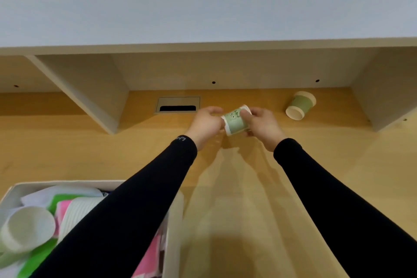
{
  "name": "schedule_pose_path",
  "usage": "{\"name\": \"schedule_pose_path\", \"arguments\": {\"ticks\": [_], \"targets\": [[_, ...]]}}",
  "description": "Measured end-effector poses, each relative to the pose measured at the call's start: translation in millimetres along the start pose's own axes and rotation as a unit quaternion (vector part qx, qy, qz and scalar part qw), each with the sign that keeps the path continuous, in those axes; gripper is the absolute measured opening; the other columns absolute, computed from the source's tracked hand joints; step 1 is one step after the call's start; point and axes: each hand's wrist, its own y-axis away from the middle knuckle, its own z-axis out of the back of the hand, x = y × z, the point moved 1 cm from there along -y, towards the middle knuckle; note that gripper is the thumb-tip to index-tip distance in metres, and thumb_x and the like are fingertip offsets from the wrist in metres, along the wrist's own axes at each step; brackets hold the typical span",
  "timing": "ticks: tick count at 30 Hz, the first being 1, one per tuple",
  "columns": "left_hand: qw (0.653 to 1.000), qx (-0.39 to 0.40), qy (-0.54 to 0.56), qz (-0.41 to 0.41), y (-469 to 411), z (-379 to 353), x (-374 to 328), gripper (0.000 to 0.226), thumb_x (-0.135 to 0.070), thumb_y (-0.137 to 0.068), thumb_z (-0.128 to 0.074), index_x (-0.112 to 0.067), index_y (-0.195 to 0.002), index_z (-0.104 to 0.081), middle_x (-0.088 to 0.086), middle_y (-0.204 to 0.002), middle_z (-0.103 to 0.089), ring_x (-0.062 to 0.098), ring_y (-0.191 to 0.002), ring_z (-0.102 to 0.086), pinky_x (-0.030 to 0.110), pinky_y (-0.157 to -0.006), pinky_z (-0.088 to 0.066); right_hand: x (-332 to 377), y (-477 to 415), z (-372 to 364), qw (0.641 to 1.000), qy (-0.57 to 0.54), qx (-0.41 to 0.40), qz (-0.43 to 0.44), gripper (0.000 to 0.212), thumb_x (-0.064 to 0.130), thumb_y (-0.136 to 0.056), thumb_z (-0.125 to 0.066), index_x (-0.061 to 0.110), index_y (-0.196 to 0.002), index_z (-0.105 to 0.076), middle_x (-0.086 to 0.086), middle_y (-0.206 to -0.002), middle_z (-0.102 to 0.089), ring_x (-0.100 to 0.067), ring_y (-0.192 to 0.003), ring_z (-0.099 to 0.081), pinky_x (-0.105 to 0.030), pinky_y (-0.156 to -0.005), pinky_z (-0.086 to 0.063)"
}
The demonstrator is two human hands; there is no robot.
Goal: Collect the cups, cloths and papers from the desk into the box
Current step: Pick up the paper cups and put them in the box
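Nearest you, the box [173, 221] on the wooden worktop [237, 187] is holding cups and cloths; your left hand [206, 125] and right hand [261, 125] are clamping fingers on a green cup [235, 121].

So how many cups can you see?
3: one cup held between both hands, one green cup lying on the desk at right, one white cup in the box. More may be hidden.

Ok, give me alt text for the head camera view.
Both hands, left hand and right hand, hold a green paper cup above a wooden desk. A second green cup lies tipped over to the right, and a white box of cloths and cups sits at lower left.
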Motion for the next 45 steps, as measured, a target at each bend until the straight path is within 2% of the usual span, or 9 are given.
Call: {"name": "schedule_pose_path", "arguments": {"ticks": [5, 9, 17, 22, 26, 30, 34, 38, 45], "targets": [[0.980, -0.020, -0.137, -0.142, 39.7, 52.8, -23.6, 0.070, -0.008, -0.071, -0.076, -0.012, -0.135, -0.048, 0.003, -0.109, -0.060, 0.015, -0.088, -0.061, 0.022, -0.075, -0.050, 54.3, 39.4, -28.9, 0.996, -0.081, 0.032, 0.036, 0.027, 0.026, -0.099, -0.040, 0.011, -0.100, -0.062, -0.004, -0.087, -0.067, -0.015, -0.069, -0.062, -0.023, -0.049, -0.048], [0.895, -0.102, -0.378, -0.215, 86.2, 111.8, -22.8, 0.065, -0.030, -0.064, -0.082, -0.024, -0.123, -0.056, -0.001, -0.100, -0.049, 0.017, -0.089, -0.052, 0.029, -0.076, -0.042, 87.3, 80.9, -76.4, 0.987, -0.088, 0.117, 0.069, 0.024, 0.024, -0.098, -0.045, 0.012, -0.089, -0.064, -0.007, -0.081, -0.066, -0.015, -0.062, -0.061, -0.022, -0.046, -0.049], [0.913, -0.083, -0.342, -0.206, 176.8, 222.4, 35.0, 0.060, -0.025, -0.064, -0.082, -0.023, -0.119, -0.058, -0.005, -0.113, -0.064, 0.015, -0.101, -0.060, 0.032, -0.085, -0.050, 106.5, 165.6, -185.3, 0.968, -0.084, 0.224, 0.069, 0.023, 0.021, -0.097, -0.048, 0.004, -0.096, -0.064, -0.012, -0.084, -0.066, -0.016, -0.060, -0.064, -0.022, -0.046, -0.054], [0.928, -0.013, -0.336, -0.158, 221.7, 268.5, 71.8, 0.054, -0.028, -0.067, -0.080, -0.028, -0.115, -0.057, -0.009, -0.104, -0.065, 0.010, -0.088, -0.064, 0.032, -0.077, -0.054, 101.0, 210.2, -227.1, 0.970, 0.083, 0.209, 0.096, 0.032, 0.031, -0.092, -0.057, 0.002, -0.102, -0.066, -0.009, -0.084, -0.067, -0.013, -0.060, -0.062, -0.023, -0.045, -0.052], [0.925, 0.076, -0.364, -0.079, 249.8, 291.4, 102.0, 0.051, -0.027, -0.065, -0.083, -0.026, -0.108, -0.055, -0.007, -0.101, -0.065, 0.009, -0.080, -0.063, 0.022, -0.065, -0.047, 83.6, 240.7, -243.9, 0.931, 0.256, 0.255, 0.061, 0.035, 0.042, -0.083, -0.065, 0.008, -0.089, -0.067, -0.001, -0.072, -0.068, -0.011, -0.057, -0.058, -0.021, -0.050, -0.047], [0.869, 0.108, -0.479, -0.060, 256.3, 288.3, 129.2, 0.050, -0.034, -0.061, -0.083, -0.030, -0.099, -0.050, -0.010, -0.096, -0.058, 0.012, -0.080, -0.056, 0.025, -0.064, -0.044, 63.4, 259.8, -259.0, 0.912, 0.314, 0.263, 0.024, 0.039, 0.044, -0.083, -0.064, 0.005, -0.083, -0.069, 0.001, -0.067, -0.067, -0.009, -0.052, -0.055, -0.019, -0.048, -0.044], [0.810, 0.047, -0.576, -0.094, 253.2, 282.8, 132.5, 0.058, -0.040, -0.059, -0.083, -0.023, -0.109, -0.060, -0.005, -0.099, -0.061, 0.019, -0.092, -0.059, 0.030, -0.067, -0.047, 57.8, 266.1, -271.8, 0.913, 0.358, 0.167, 0.102, 0.047, 0.048, -0.085, -0.060, 0.004, -0.070, -0.068, -0.005, -0.060, -0.061, -0.014, -0.049, -0.048, -0.026, -0.057, -0.044], [0.863, 0.045, -0.493, -0.103, 256.8, 283.4, 116.0, 0.062, -0.045, -0.066, -0.078, -0.021, -0.119, -0.055, -0.005, -0.100, -0.060, 0.014, -0.082, -0.056, 0.025, -0.064, -0.044, 60.0, 267.7, -267.7, 0.931, 0.321, 0.136, 0.110, 0.060, 0.057, -0.082, -0.056, -0.001, -0.078, -0.068, -0.004, -0.062, -0.063, -0.015, -0.052, -0.051, -0.030, -0.060, -0.046], [0.919, -0.025, -0.328, -0.216, 234.3, 251.0, 78.3, 0.009, -0.029, -0.087, -0.060, -0.024, -0.094, -0.061, -0.009, -0.082, -0.062, 0.010, -0.073, -0.059, 0.023, -0.060, -0.045, 79.2, 240.3, -214.5, 0.976, 0.181, 0.059, 0.105, 0.021, 0.029, -0.090, -0.058, 0.010, -0.088, -0.064, 0.000, -0.069, -0.065, -0.011, -0.054, -0.056, -0.025, -0.049, -0.046]]}}
